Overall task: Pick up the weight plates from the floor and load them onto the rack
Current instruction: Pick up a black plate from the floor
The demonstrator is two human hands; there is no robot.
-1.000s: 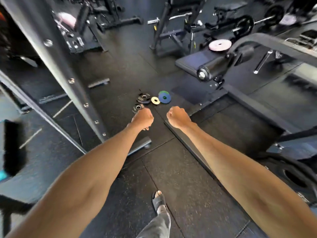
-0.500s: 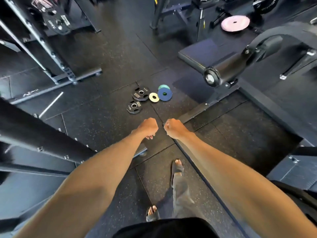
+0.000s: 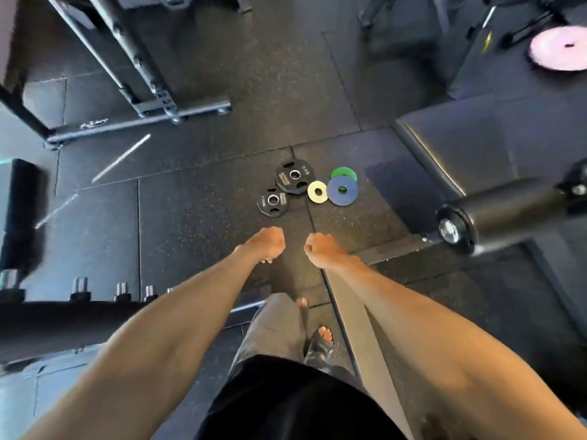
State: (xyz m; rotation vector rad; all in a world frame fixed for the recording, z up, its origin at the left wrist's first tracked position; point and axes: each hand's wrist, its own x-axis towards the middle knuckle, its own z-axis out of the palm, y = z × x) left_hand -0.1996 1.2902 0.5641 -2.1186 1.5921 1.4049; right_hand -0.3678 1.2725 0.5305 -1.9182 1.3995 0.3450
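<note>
Several small weight plates lie in a cluster on the dark rubber floor ahead of me: a black plate [image 3: 272, 202], a larger black plate [image 3: 294, 178] behind it, a pale yellow plate [image 3: 317, 192], a blue plate [image 3: 342, 190] and a green plate [image 3: 344, 173] partly under the blue one. My left hand [image 3: 266, 243] and my right hand [image 3: 319, 249] hang side by side just short of the plates, both curled into fists and holding nothing. A black rack [image 3: 79, 315] with short chrome pegs crosses the lower left.
A padded bench [image 3: 470, 144] and a black roller pad [image 3: 508, 214] with a chrome end stand at the right. A squat rack's base [image 3: 139, 117] lies at the upper left. A pink plate [image 3: 560, 49] sits at the far upper right. My sandalled feet [image 3: 320, 341] show below.
I have stepped closer and the view has tilted down; the plates appear nearer. Both fists stay together in front of me, holding nothing.
</note>
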